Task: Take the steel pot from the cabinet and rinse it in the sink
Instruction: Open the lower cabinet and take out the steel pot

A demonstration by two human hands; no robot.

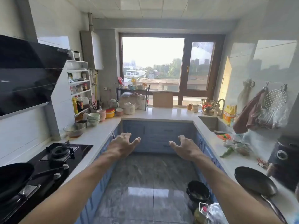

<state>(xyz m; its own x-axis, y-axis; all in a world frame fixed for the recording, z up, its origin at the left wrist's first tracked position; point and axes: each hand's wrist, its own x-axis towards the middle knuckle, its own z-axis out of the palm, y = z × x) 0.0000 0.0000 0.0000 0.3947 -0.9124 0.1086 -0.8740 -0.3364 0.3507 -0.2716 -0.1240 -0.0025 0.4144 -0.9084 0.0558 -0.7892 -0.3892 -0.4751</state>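
Both arms are reaching forward over the grey tile floor (145,183), nothing held: left hand (123,143) is spread, fingers apart and slightly curled, empty; right hand (184,147) the same, released, palm facing inward. Nearest on the left tabletop (90,139) a black wok (13,178) is sitting on the gas hob (64,152); on the right a dark frying pan (255,180) is lying at the edge, and a black bowl (198,189) is sitting down on the floor. Beyond the hands the blue cabinet doors (155,136) are all closed, so the steel pot is not showing; it is presumably behind one of them, which one cannot be told. A shiny steel vessel (207,102) is standing at the far corner by the faucet (221,104), but it is out on the tabletop, not in a cabinet, so probably not the target. The sink (208,123) is sitting far right, basin looking mostly free. Step in hand, as judged: approaching the cabinets to open one. Doing it well means stepping closer and crouching before pulling, taking a handle with one hand while keeping the other free for the pot, swinging the door fully clear, and steering round the floor bowl and the overhanging frying pan handle.
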